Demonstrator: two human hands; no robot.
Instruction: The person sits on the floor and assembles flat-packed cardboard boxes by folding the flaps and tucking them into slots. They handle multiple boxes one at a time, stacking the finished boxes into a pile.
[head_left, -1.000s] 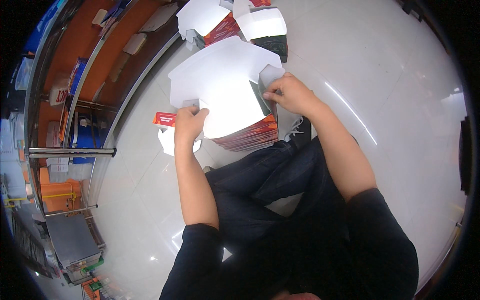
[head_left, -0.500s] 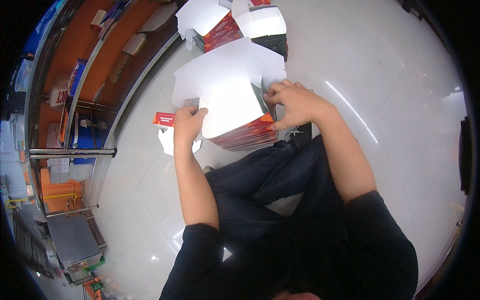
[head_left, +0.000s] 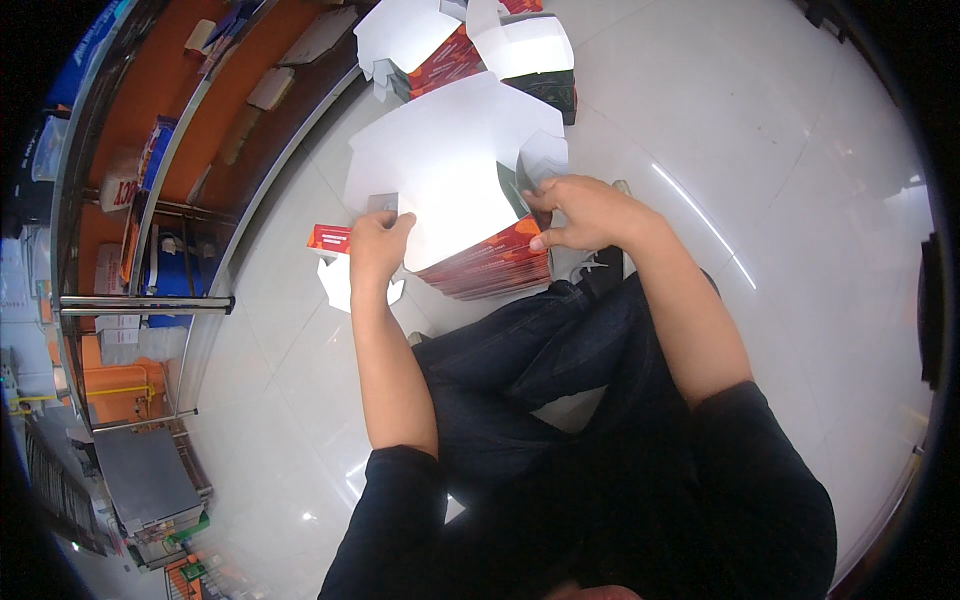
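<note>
In front of my crossed legs sits a thick stack of nested paperboard cartons, white inside, with red patterned edges toward me and wide flaps rising on the far side. At its left edge my left hand is closed, thumb on the white rim. On the right, my right hand pinches the corner of the top carton, its thumb at the red edge and its other fingers by the green-edged side flap. Parts of those fingertips are hidden behind the flap.
More carton stacks, one with red sides and one dark green, stand beyond. A small red and white carton lies left of my left hand. Shelving with a metal rail runs along the left, over a glossy tiled floor.
My right hand has drawn its thumb and fingers closer together on the carton's right corner, shifting slightly left. The side flap there has moved a little. My left hand stays nearly still.
</note>
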